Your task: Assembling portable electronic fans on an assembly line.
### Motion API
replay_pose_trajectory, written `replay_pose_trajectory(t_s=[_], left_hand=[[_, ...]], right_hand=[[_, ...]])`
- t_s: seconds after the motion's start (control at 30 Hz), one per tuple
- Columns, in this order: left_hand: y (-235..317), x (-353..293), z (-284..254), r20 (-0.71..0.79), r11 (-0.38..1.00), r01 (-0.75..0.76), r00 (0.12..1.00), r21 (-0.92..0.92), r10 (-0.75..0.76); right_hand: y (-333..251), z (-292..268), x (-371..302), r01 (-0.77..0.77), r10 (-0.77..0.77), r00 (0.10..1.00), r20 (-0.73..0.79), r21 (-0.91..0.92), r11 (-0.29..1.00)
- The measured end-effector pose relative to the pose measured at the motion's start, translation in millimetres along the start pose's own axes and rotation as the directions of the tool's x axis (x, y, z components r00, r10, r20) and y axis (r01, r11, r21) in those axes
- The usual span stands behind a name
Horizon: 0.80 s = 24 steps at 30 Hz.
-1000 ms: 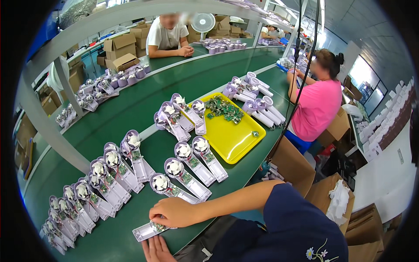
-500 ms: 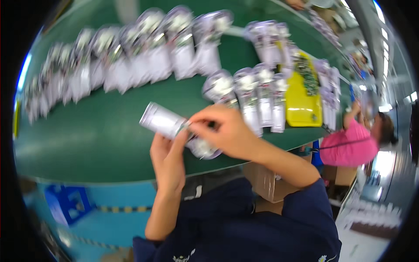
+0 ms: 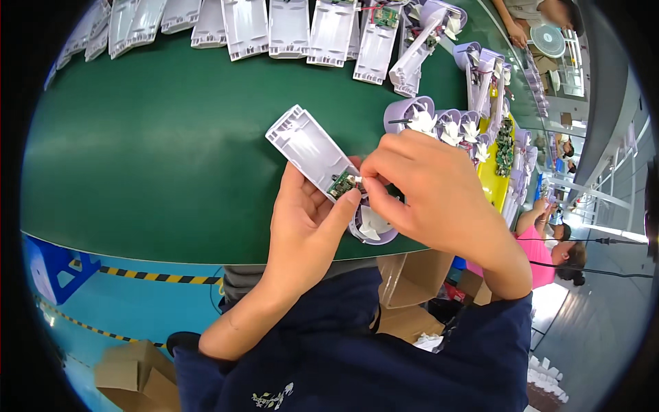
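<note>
My left hand [image 3: 298, 226] holds an open half of a lavender handheld-fan housing [image 3: 312, 147], its long handle slanting toward the far left. Fingers wrap beneath the handle, and the thumb presses at a small green circuit board [image 3: 341, 184] inside it. At the near end sits the round fan head with white blades [image 3: 374, 223], partly covered by my right hand [image 3: 432, 192]. The right thumb and forefinger are pinched together at the board's edge. A small white piece shows by those fingertips, but what they grip is mostly hidden.
Open fan housings [image 3: 292, 27] line the table's far side, and several more with white blades [image 3: 449, 130] stand to the right. A yellow tray [image 3: 491, 180] there carries green circuit boards [image 3: 504, 147]. Cardboard boxes [image 3: 415, 278] lie below the near edge. A person in pink [image 3: 532, 250] sits farther right.
The view has shifted, so the table's fans appear higher and farther right. Both hands stay on the same fan housing, the right still pinching at the board.
</note>
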<state>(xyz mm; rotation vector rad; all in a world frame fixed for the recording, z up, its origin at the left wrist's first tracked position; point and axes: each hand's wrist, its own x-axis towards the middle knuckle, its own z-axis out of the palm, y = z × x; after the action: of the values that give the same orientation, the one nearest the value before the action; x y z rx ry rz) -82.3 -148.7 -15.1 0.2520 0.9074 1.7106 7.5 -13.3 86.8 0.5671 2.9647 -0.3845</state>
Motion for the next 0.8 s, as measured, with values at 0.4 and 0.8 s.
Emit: replay_pose_trajectory(t_s=[0.4, 0.8], left_hand=[[0, 2, 3, -0.007, 0.999, 0.033, 0.999, 0.015, -0.033], [-14, 4, 2, -0.022, 0.982, -0.022, 0.999, 0.187, 0.027]], right_hand=[[-6, -14, 23, 0.123, -0.080, 0.962, 0.260, -0.155, 0.980], [-24, -19, 40, 0.103, 0.019, 0.881, 0.472, -0.230, 0.968]])
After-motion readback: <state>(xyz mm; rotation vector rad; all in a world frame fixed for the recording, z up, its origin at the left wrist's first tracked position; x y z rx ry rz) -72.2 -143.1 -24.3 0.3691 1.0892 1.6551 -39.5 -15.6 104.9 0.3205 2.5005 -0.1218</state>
